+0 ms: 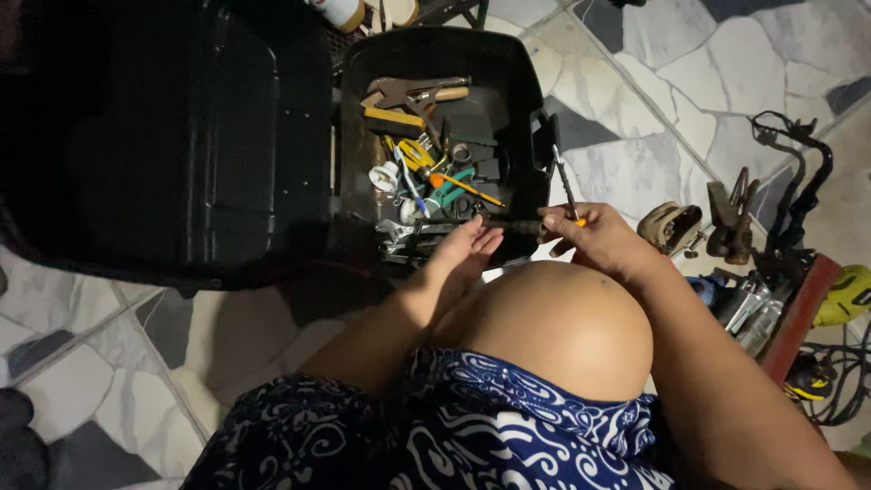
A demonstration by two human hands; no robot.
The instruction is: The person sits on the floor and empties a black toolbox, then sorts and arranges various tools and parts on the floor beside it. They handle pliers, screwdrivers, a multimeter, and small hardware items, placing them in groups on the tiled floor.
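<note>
Two hands at open black toolbox (508, 63) on stone floor; right hand (594, 238) closed on thin screwdriver (567, 186) at box's right edge, left hand (464, 252) open, fingers touching dark short bar (513, 225) over tools

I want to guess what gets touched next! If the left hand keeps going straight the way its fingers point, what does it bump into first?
Probably the dark rod held just past the left hand, with the toolbox clutter beyond; depth is hard to judge.
</note>
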